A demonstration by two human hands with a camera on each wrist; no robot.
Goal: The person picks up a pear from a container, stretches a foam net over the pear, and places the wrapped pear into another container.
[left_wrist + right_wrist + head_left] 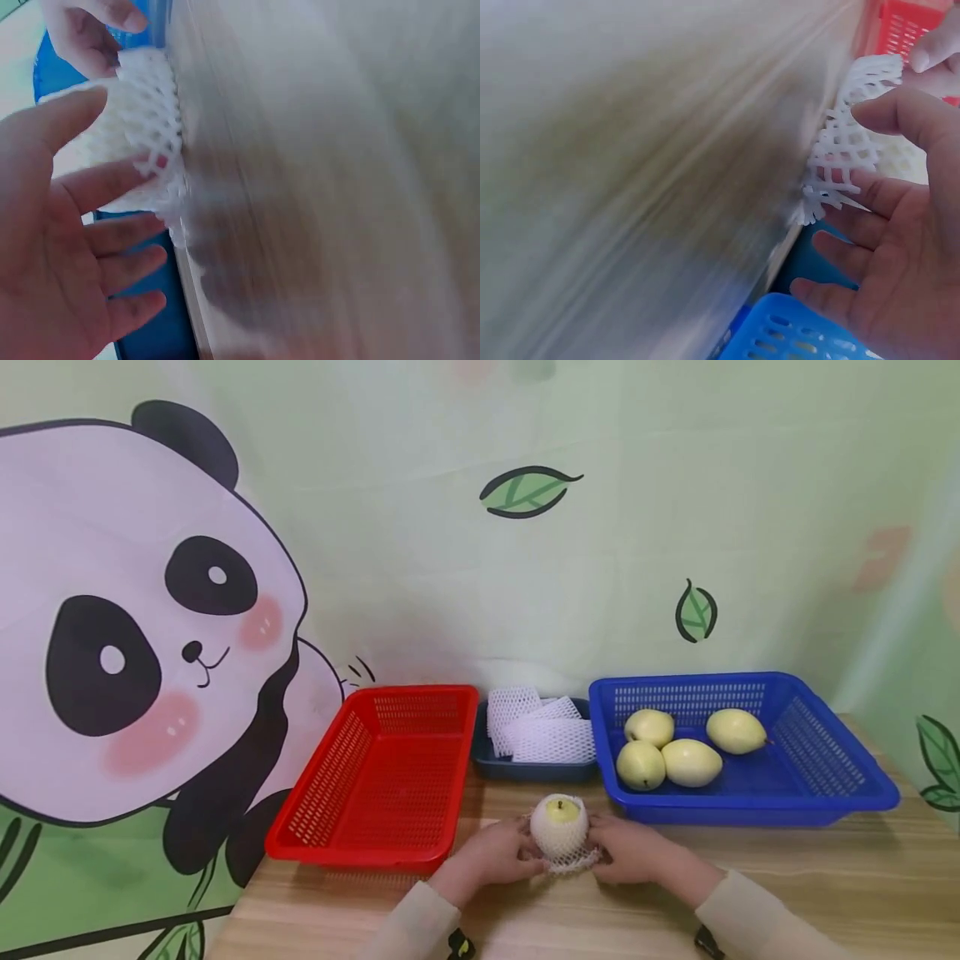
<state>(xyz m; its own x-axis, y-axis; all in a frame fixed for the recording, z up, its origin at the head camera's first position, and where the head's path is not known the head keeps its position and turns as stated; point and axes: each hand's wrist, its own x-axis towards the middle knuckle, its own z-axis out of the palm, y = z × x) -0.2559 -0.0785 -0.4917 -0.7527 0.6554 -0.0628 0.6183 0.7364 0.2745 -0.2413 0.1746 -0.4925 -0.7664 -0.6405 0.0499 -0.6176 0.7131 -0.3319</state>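
A red basket (405, 777) sits left of centre; at lower centre the left hand (497, 853), fingers loosely spread, touches the netted pear (559, 833) standing on the table (573, 922). The right hand (636, 850), likewise spread, touches its other side, and a blue basket (798, 781) with four bare pears (692, 763) occupies the right.

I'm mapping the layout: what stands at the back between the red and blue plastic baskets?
The head view shows a dark blue rectangular tray holding white foam mesh sleeves.

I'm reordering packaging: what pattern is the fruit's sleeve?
The sleeve is a white open mesh, clearest in the right wrist view.
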